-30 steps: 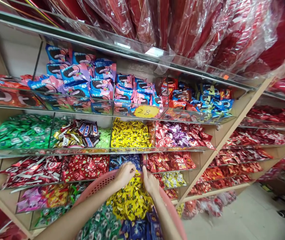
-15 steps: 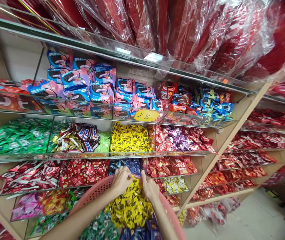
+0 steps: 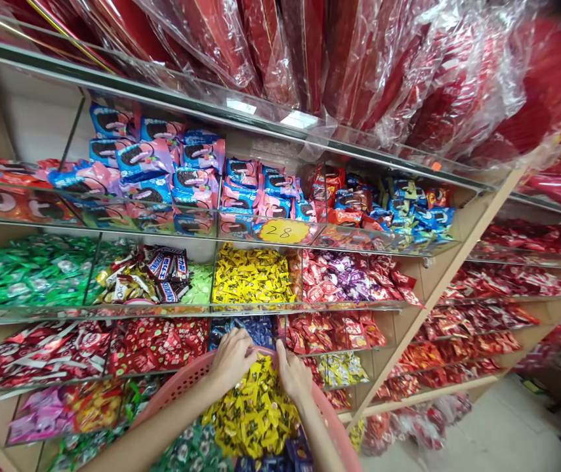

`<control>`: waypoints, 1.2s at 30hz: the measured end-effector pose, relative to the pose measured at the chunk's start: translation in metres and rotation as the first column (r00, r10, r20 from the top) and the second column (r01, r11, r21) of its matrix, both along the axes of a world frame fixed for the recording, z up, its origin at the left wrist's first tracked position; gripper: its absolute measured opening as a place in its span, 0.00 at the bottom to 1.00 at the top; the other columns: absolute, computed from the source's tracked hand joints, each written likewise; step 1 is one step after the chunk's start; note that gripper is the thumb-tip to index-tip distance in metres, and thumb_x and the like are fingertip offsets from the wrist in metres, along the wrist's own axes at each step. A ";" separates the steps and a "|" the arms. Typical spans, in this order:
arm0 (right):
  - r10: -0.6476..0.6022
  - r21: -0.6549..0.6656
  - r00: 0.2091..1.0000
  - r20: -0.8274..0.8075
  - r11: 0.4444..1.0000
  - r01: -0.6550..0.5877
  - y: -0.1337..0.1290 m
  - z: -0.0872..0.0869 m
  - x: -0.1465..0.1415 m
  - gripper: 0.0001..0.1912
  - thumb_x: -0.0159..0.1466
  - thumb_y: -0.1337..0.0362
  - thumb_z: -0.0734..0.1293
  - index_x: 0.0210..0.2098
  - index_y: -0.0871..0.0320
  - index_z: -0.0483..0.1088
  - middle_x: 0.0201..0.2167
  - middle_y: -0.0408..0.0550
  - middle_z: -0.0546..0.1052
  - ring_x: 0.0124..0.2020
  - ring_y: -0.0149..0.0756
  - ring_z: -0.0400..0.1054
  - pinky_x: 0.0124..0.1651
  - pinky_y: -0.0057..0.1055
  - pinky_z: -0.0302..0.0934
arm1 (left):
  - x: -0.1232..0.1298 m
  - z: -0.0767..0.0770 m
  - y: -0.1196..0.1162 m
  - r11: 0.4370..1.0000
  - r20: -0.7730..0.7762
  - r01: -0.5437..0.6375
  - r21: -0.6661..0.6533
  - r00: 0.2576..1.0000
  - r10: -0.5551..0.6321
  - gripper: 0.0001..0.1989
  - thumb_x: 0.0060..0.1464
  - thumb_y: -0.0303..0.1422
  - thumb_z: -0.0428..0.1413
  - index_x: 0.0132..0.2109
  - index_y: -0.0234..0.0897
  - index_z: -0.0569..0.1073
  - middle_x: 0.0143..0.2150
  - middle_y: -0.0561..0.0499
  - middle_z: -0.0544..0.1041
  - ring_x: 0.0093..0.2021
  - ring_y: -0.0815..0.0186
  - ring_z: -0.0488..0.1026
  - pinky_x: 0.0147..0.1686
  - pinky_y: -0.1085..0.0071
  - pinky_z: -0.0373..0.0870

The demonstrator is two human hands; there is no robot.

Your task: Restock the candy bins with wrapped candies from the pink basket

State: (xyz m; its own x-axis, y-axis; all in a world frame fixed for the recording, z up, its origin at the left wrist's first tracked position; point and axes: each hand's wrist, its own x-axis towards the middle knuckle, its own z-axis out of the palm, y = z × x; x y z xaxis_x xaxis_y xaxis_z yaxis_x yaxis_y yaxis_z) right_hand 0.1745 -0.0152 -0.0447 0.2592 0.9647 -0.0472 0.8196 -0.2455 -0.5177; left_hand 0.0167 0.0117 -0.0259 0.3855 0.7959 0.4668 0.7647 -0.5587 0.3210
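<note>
A pink plastic basket with a perforated wall stands before me at the bottom. Inside it lie a heap of yellow wrapped candies, green wrapped candies at the left and dark blue packets at the right. My left hand is closed over the far rim, its fingers curled. On the same rim, to the right of the yellow heap, my right hand is closed too, fingertips partly hidden. Dark blue packets fill the shelf bin just beyond both hands.
Shelves with clear glass fronts hold yellow candies, green candies, Snickers bars and blue-pink cookie packs. A yellow price tag reads 28. Plastic-wrapped red items lie on top. Tiled floor shows at right.
The view has shifted slightly, so the shelves sit a little more to the left and lower. Both hands stay at the basket's far rim.
</note>
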 end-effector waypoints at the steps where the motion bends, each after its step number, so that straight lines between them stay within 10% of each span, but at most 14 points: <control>1: 0.002 0.001 1.000 0.000 1.000 -0.002 0.000 0.001 0.001 0.39 0.57 0.41 0.36 0.42 0.50 0.68 0.40 0.51 0.73 0.44 0.46 0.64 0.45 0.42 0.53 | 0.000 0.007 -0.004 0.999 0.008 0.034 0.020 0.999 -0.034 0.10 0.52 0.33 0.48 0.25 0.37 0.68 0.30 0.51 0.68 0.36 0.65 0.62 0.35 0.69 0.58; 7: -0.030 -0.022 0.999 0.017 0.999 0.031 -0.005 0.007 0.005 0.40 0.57 0.41 0.35 0.39 0.52 0.70 0.39 0.52 0.73 0.44 0.46 0.65 0.44 0.40 0.53 | -0.005 0.078 -0.015 0.953 0.102 0.245 0.180 0.959 -0.266 0.09 0.54 0.31 0.46 0.31 0.37 0.70 0.33 0.51 0.69 0.37 0.67 0.63 0.38 0.71 0.60; 13: -0.044 -0.034 0.997 0.061 0.998 0.046 -0.012 0.010 0.008 0.39 0.58 0.43 0.35 0.41 0.53 0.69 0.38 0.53 0.73 0.43 0.44 0.65 0.43 0.37 0.54 | -0.001 0.125 0.036 0.959 0.109 0.112 0.260 0.984 -0.144 0.06 0.52 0.30 0.48 0.34 0.38 0.69 0.36 0.51 0.69 0.40 0.65 0.64 0.40 0.69 0.60; 22: -0.051 -0.083 0.993 0.111 0.995 0.060 -0.019 0.016 0.030 0.39 0.59 0.43 0.35 0.41 0.53 0.68 0.41 0.52 0.72 0.45 0.42 0.64 0.45 0.38 0.52 | 0.038 0.123 0.097 0.970 -0.182 -0.189 0.151 0.959 0.215 0.05 0.44 0.32 0.56 0.32 0.37 0.68 0.37 0.47 0.69 0.42 0.57 0.63 0.37 0.65 0.59; 36: -0.032 -0.085 0.993 0.116 0.996 0.042 -0.008 0.029 0.074 0.44 0.57 0.41 0.33 0.40 0.58 0.70 0.38 0.56 0.73 0.43 0.45 0.65 0.45 0.38 0.51 | 0.034 0.129 0.093 0.953 -0.197 -0.229 0.196 0.943 0.267 0.06 0.50 0.33 0.49 0.29 0.38 0.69 0.35 0.48 0.71 0.40 0.60 0.64 0.36 0.66 0.56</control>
